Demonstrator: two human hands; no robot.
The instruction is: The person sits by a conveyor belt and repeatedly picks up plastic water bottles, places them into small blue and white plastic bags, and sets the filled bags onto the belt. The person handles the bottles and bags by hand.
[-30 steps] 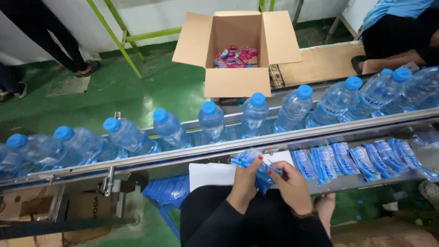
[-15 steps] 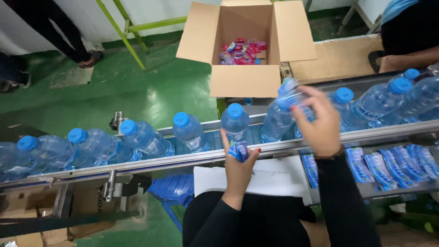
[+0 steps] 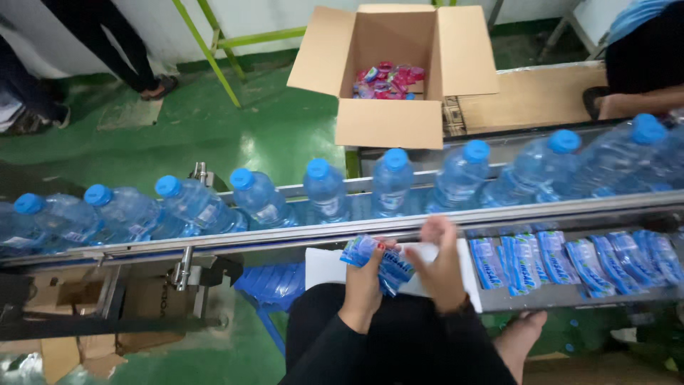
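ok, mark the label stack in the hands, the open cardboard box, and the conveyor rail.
label stack [image 3: 381, 262], head view, its blue middle.
open cardboard box [image 3: 388, 122], head view, front wall.
conveyor rail [image 3: 285, 232], head view, bare metal front edge.

The right hand [image 3: 442, 267] is back down from the bottles [image 3: 393, 187], where it was reaching half a second ago, and now sits beside the left hand [image 3: 365, 281] at the blue label bundle [image 3: 379, 260]. The row of bottles has slid along the conveyor [image 3: 499, 214], and the bundle is fanned between both hands again.
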